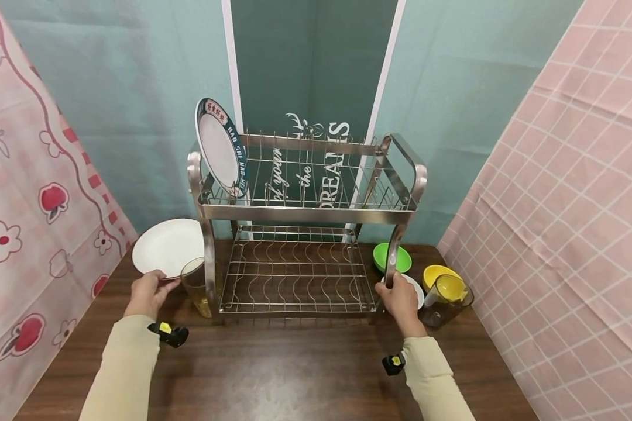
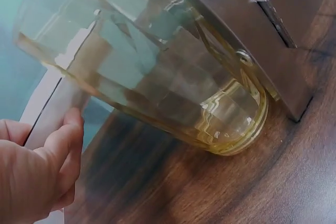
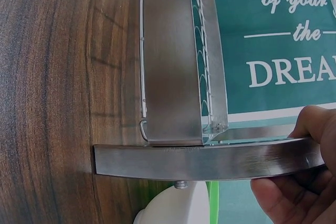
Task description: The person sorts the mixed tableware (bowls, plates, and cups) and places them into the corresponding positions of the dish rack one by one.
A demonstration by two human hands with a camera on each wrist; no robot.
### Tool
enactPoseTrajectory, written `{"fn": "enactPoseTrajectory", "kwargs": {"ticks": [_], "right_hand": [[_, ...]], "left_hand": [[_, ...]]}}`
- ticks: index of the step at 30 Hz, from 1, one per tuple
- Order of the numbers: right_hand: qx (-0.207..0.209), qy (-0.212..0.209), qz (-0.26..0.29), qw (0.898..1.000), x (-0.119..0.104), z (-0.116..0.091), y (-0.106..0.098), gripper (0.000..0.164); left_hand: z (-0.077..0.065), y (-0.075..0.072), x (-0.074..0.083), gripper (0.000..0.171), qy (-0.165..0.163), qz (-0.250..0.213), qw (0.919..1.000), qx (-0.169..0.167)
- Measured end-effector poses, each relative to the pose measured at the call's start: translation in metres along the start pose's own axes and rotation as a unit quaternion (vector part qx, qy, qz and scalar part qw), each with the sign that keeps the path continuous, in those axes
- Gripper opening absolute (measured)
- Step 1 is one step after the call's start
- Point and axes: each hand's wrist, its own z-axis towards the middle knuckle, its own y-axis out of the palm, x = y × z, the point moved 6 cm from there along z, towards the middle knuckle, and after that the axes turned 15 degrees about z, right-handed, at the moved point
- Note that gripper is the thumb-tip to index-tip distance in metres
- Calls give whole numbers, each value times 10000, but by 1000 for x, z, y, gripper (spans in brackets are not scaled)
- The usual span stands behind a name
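Observation:
My left hand [image 1: 150,294] pinches the near edge of a large white plate [image 1: 168,245], thumb on one side and fingers on the other, as the left wrist view also shows. Just right of that hand an amber drinking glass [image 2: 157,77] stands upright against the rack's left leg. A two-tier metal dish rack [image 1: 305,214] stands in the middle. My right hand [image 1: 400,298] grips its front right leg [image 3: 210,162], fingers and thumb on either side of the metal. A patterned-rim plate [image 1: 220,149] leans in the left end of the upper tier.
Right of the rack are a green bowl [image 1: 400,260], a white dish [image 1: 415,290] partly behind my hand, a yellow bowl [image 1: 437,273] and a tilted dark glass [image 1: 442,307]. Curtains [image 1: 574,204] enclose the wooden table [image 1: 274,374] at the back and sides.

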Motion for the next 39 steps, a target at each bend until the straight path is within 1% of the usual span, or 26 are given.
{"fn": "enactPoseTrajectory", "kwargs": {"ticks": [5,11,16,19,22,24,26,29,31,35,39], "right_hand": [[6,-27,-12,10000,-1,0,0,19],[-21,21,14,10000,0,-1,-1,19],[76,-34,-34,10000,2,-1,-2,19],[112,-41,-36,9999,2,0,-2,20],[114,-51,-8,9999,2,0,-1,20],[120,-58,9,9999,2,1,-1,20],[137,-66,-1,9999,3,1,0,20],[185,-93,-15,9998,3,2,-1,19],[207,-124,-30,9997,3,2,-1,19],[179,-117,-7,9998,4,3,0,19],[144,-58,11,9999,4,1,1,19]], "left_hand": [[-3,-1,2,70,-45,-221,9997,-121],[-2,3,3,69,-133,-437,9983,-374],[-3,4,2,66,-188,-514,9977,-403],[-5,4,4,69,-112,-552,9978,-354],[-9,3,7,78,-30,-610,9978,-247],[-13,4,10,82,23,-706,9972,-253],[-18,3,13,81,24,-843,9960,-281],[-26,4,18,76,61,-1011,9940,-423],[-30,6,22,74,93,-1006,9937,-486],[-37,11,26,76,192,-849,9941,-652],[-40,14,26,74,171,-865,9935,-727]]}}
